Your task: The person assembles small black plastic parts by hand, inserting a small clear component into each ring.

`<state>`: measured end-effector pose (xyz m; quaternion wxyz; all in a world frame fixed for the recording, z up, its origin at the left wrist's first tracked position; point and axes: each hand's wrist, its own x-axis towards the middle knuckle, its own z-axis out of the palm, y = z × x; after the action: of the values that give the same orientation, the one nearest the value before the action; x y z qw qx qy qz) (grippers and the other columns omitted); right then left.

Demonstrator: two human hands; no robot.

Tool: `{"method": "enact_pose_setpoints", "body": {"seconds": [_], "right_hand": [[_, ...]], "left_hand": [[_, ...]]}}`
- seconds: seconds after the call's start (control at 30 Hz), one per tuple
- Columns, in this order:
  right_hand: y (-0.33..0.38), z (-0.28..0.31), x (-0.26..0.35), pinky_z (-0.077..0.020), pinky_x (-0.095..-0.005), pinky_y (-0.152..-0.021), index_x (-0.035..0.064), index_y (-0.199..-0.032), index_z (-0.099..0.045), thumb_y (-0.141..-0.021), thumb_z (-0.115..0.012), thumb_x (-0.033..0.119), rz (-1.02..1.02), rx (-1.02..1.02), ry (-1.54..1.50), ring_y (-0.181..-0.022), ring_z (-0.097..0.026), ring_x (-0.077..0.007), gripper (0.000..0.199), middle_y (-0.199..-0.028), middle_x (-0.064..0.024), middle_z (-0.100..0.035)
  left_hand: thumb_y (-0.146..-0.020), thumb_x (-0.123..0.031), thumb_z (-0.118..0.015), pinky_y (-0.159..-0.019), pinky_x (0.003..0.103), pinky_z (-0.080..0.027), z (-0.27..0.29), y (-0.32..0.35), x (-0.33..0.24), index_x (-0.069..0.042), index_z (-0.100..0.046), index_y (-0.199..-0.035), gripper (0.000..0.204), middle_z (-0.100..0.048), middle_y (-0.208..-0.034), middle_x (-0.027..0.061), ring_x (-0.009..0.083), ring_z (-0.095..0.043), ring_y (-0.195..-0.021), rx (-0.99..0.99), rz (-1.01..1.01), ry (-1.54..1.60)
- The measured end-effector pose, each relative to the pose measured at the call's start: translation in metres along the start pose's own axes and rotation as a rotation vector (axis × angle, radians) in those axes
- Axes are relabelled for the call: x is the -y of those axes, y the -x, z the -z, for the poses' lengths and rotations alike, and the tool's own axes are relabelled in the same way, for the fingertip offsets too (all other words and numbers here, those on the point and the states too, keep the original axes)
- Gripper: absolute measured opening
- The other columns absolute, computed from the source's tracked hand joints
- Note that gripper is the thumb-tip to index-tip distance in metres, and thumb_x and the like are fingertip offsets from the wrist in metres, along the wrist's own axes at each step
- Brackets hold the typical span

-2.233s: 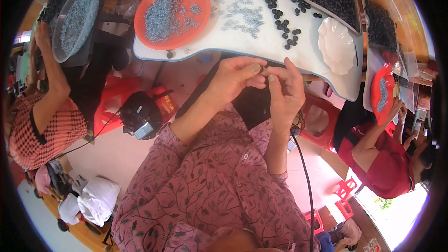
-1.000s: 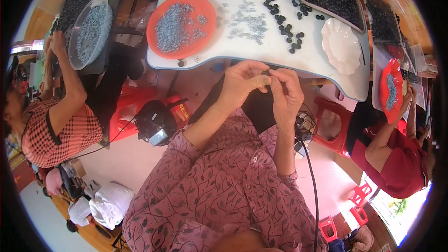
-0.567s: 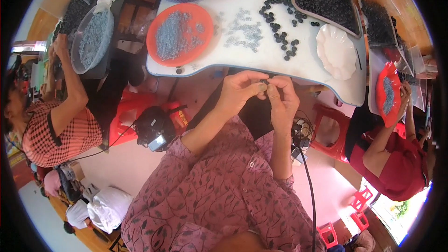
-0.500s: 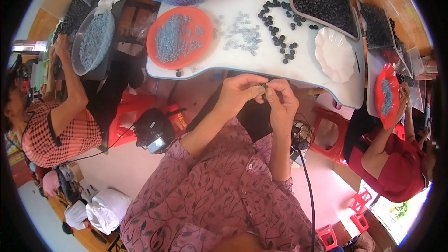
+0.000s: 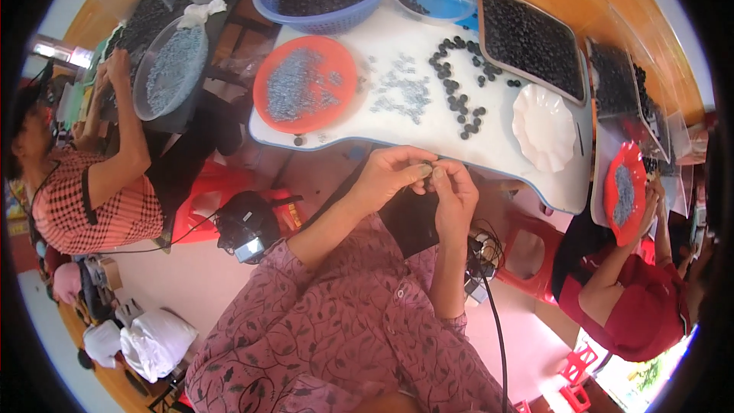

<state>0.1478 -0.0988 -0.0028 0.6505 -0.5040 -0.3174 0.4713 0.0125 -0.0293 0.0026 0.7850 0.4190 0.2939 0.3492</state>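
Observation:
My left hand [image 5: 391, 177] and my right hand [image 5: 456, 193] meet just off the near edge of the white table [image 5: 352, 118]. Thumbs and forefingers of both are pinched on one small black round part [image 5: 429, 170], mostly hidden by the fingertips. Beyond them on the tabletop lies a winding trail of similar black round parts [image 5: 456, 103]. Left of that trail are scattered small clear pieces [image 5: 405, 90]. More such pieces are heaped on an orange-red plate [image 5: 342, 111].
A blue basket [image 5: 264, 0] and a metal tray [image 5: 527, 90] hold many black parts at the back. A white scalloped dish [image 5: 544, 134] sits at the right. One person [image 5: 99, 199] works at the left, another [image 5: 634, 306] at the right. A cable [image 5: 498, 336] hangs beside my right arm.
The view has tilted, so the table and its things appear lower. My hands stay together, pinching the small black part, with slightly shifted fingers.

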Motion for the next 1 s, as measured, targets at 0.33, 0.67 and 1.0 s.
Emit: {"method": "enact_pose_setpoints", "body": {"seconds": [0.33,0.67,1.0], "right_hand": [[-0.002,0.002,-0.006,-0.045,-0.0196,-0.061,0.0013,-0.096,-0.066,-0.091,-0.063,0.009,0.011,-0.113,0.216,-0.068,-0.054,-0.0061,0.009,-0.084,-0.0003,-0.061],[-0.007,0.018,-0.007,-0.0449,-0.0195,-0.06,0.0017,-0.094,-0.066,-0.091,-0.064,0.01,0.025,-0.211,0.206,-0.067,-0.054,-0.0059,0.009,-0.082,0.0006,-0.061],[-0.021,0.03,-0.006,-0.0449,-0.02,-0.06,0.0019,-0.094,-0.065,-0.091,-0.064,0.01,0.085,-0.25,0.286,-0.066,-0.054,-0.006,0.009,-0.079,0.0002,-0.06]], "left_hand": [[-0.088,-0.011,-0.066,-0.055,0.02,-0.047,0.027,-0.058,-0.115,0.001,-0.067,-0.107,0.023,-0.064,-0.077,0.0001,0.005,-0.057,-0.061,-0.451,-0.354,-0.57],[-0.08,-0.017,-0.072,-0.074,0.038,-0.049,0.076,-0.135,-0.144,-0.012,-0.073,-0.102,0.022,-0.065,-0.089,0.0101,0.0283,-0.06,-0.082,-0.743,-0.964,-1.626],[-0.071,-0.003,-0.062,-0.075,0.034,-0.049,-0.034,-0.176,-0.026,-0.008,-0.069,-0.087,0.018,-0.061,-0.086,0.0061,0.0262,-0.055,-0.086,0.04,-0.971,-1.433]]}}
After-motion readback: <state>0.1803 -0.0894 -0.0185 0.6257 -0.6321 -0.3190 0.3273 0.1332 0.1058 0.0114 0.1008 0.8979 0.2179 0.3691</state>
